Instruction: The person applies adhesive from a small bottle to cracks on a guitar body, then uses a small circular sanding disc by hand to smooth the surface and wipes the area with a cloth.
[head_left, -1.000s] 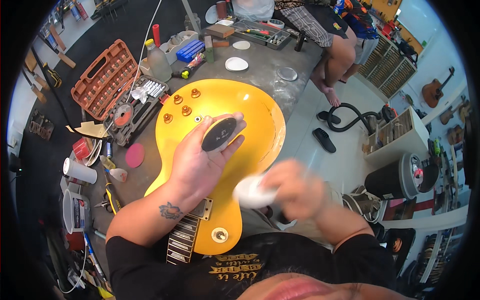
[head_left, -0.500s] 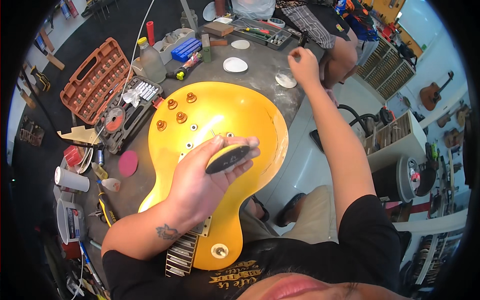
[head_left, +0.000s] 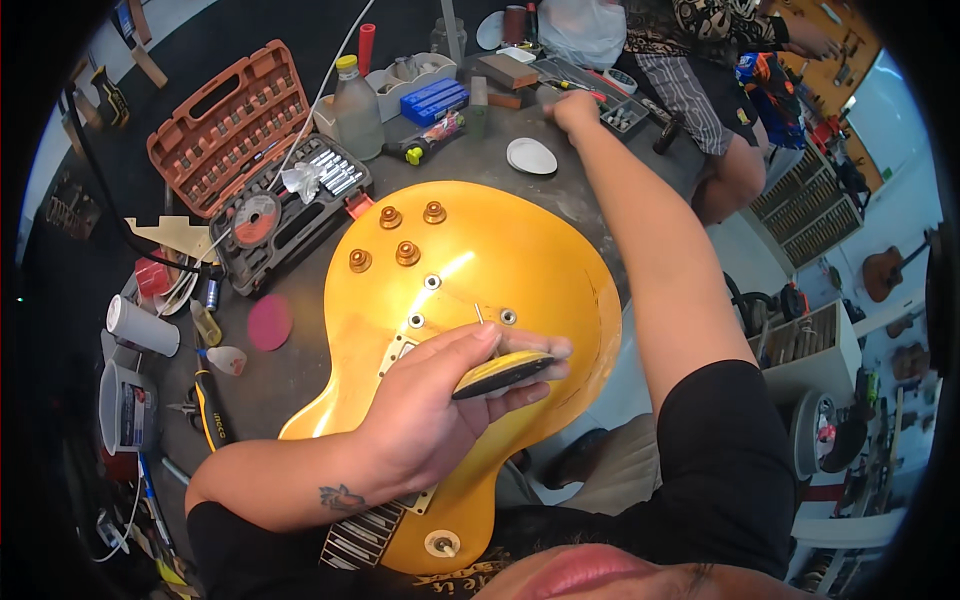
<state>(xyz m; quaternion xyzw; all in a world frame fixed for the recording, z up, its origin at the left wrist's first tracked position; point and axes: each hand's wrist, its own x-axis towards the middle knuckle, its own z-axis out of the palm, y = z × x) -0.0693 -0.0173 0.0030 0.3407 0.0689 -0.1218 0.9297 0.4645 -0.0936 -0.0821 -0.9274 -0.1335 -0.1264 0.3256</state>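
My left hand (head_left: 430,395) is closed round a round sanding pad (head_left: 505,374) with a yellow body, a dark face and a thin metal shaft. It holds the pad tilted above a gold electric guitar body (head_left: 545,250), which lies on the table with its fretted neck toward me. My right hand (head_left: 577,113) is stretched out to the far side of the table, its fingers pinched at the edge of a small pale disc (head_left: 549,97). That disc is blurred and partly hidden. Another white disc (head_left: 531,156) lies just nearer than that hand.
An orange socket case (head_left: 235,130) stands open at left, near a glass bottle (head_left: 358,110). Blue boxes (head_left: 435,101) and a tool tray (head_left: 625,115) lie at the back. A pink disc (head_left: 270,322) sits left of the guitar. Another person (head_left: 690,100) is at far right.
My right hand has moved farther away and left, to the pale disc at the back. My left hand has tilted the pad so its dark face shows less. The whole view has shifted.
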